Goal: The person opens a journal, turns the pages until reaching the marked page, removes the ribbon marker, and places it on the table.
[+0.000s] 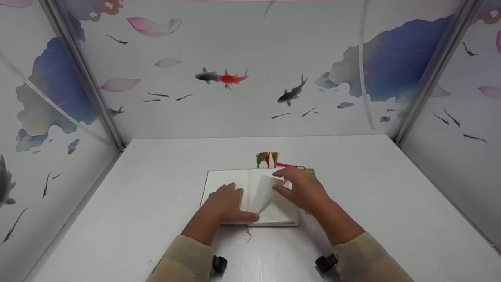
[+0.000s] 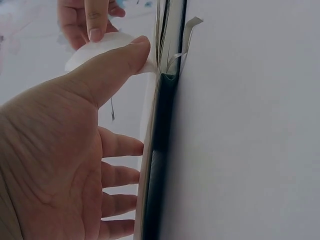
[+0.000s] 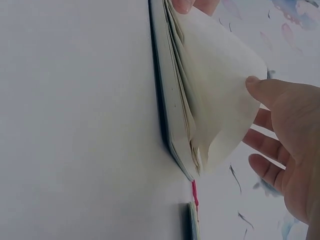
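Observation:
A notebook [image 1: 223, 177] with blank pages lies open on the white table, its dark cover edge [image 2: 161, 130] showing in the left wrist view. My left hand [image 1: 226, 205] rests on the left page, fingers extended, with the thumb reaching across the spine onto the right side. My right hand [image 1: 303, 188] pinches the outer edge of a lifted page [image 1: 263, 191] between thumb and fingers. That page bows up toward the spine, and in the right wrist view the thumb [image 3: 265, 90] lies on its near face while the fingers are partly behind it.
Green, red and gold tassels [image 1: 267, 158] lie just beyond the notebook's far edge, with a pink cord [image 1: 289, 165] beside them. A green-edged item [image 1: 310, 171] is partly hidden behind my right hand. A thin ribbon [image 1: 249, 235] hangs from the spine. Printed walls [image 1: 250, 113] enclose the table.

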The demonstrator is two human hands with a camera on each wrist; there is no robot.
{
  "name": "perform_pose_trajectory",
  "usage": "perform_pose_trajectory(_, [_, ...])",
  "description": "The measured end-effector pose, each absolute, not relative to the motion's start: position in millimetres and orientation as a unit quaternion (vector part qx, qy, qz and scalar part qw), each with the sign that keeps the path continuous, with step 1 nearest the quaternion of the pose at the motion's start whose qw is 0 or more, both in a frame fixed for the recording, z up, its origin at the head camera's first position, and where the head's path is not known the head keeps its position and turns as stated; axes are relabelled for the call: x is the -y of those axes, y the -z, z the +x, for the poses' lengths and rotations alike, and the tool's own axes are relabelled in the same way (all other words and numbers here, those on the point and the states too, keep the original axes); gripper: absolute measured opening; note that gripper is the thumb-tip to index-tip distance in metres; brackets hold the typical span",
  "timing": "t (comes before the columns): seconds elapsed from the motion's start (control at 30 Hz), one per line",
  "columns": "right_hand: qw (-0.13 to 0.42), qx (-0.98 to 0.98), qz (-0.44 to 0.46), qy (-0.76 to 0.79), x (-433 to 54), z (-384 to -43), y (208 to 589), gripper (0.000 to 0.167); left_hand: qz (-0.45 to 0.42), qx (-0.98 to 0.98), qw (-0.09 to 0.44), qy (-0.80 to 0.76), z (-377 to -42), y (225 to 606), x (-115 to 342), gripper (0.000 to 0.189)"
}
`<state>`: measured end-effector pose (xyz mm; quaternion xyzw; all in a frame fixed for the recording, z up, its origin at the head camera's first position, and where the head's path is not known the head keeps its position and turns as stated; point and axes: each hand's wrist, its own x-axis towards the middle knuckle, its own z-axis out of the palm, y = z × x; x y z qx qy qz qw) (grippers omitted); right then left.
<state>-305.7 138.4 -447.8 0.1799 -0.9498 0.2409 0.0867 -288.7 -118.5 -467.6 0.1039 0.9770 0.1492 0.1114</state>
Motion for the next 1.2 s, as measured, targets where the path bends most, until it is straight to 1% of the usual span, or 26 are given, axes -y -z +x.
perform_pose_trajectory(0.17, [0.099, 0.952, 0.19, -0.218, -140.0, -305.5, 446.9, 0.043, 0.108, -0.98, 0.109, -0.128, -289.0, 465.1, 117.4, 0.106])
perform_pose_trajectory(0.3, [0.078, 0.954, 0.188, -0.222, -141.3, -306.8, 448.5, 0.045, 0.109, -0.98, 0.105, -0.129, -289.7, 465.3, 117.8, 0.108])
perform_pose_trajectory(0.43, [0.068, 0.953, 0.187, -0.23, -142.5, -307.9, 449.7, 0.045, 0.105, -0.979, 0.094, -0.144, -291.0, 466.1, 117.2, 0.116])
perform_pose_trajectory(0.63, [0.047, 0.953, 0.183, -0.238, -143.2, -308.6, 449.8, 0.046, 0.091, -0.973, 0.066, -0.201, -293.7, 466.1, 117.6, 0.134])
perform_pose_trajectory(0.8, [0.022, 0.95, 0.204, -0.236, -144.6, -308.7, 450.4, 0.047, 0.07, -0.968, 0.022, -0.241, -295.7, 464.3, 117.6, 0.137])
perform_pose_trajectory(0.9, [0.005, 0.947, 0.223, -0.23, -146.2, -309.4, 451.7, 0.05, 0.075, -0.97, -0.005, -0.229, -296.2, 463.5, 117.1, 0.134])
perform_pose_trajectory(1.0, [-0.007, 0.944, 0.248, -0.217, -147.9, -310.0, 453.1, 0.053, 0.094, -0.974, -0.015, -0.208, -295.4, 462.6, 116.3, 0.126])
perform_pose_trajectory(1.2, [-0.015, 0.938, 0.287, -0.195, -150.8, -311.3, 455.3, 0.059, 0.15, -0.972, -0.01, -0.179, -294.7, 462.6, 116.2, 0.094])
